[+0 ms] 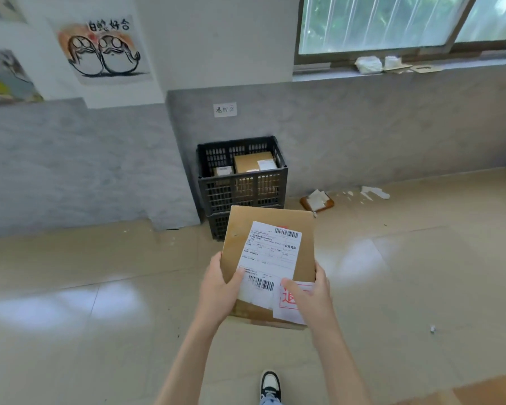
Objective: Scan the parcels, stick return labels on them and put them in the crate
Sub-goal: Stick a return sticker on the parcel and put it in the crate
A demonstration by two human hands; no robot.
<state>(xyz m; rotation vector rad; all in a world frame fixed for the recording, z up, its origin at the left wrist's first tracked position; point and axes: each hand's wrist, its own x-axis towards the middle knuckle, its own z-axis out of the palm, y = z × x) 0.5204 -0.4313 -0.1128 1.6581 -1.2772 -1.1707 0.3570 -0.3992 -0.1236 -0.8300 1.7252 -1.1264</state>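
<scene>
- Low in the middle of the view, both forearms reach forward from six o'clock and hold a flat cardboard parcel up over the tiled floor.
- The left hand clasps the parcel's near-left edge, at about eight o'clock on the box; its grip is closed on the cardboard, with the thumb lying across the edge of the white shipping label.
- The right hand takes the near-right corner, at about four o'clock; its grip pinches the box, thumb pressed on a white return label with red print.
- The parcel tilts, its far edge raised toward twelve o'clock.
- At twelve o'clock from the parcel, a black crate stands against the grey wall with two boxes inside.
- A shoe shows at six o'clock.
</scene>
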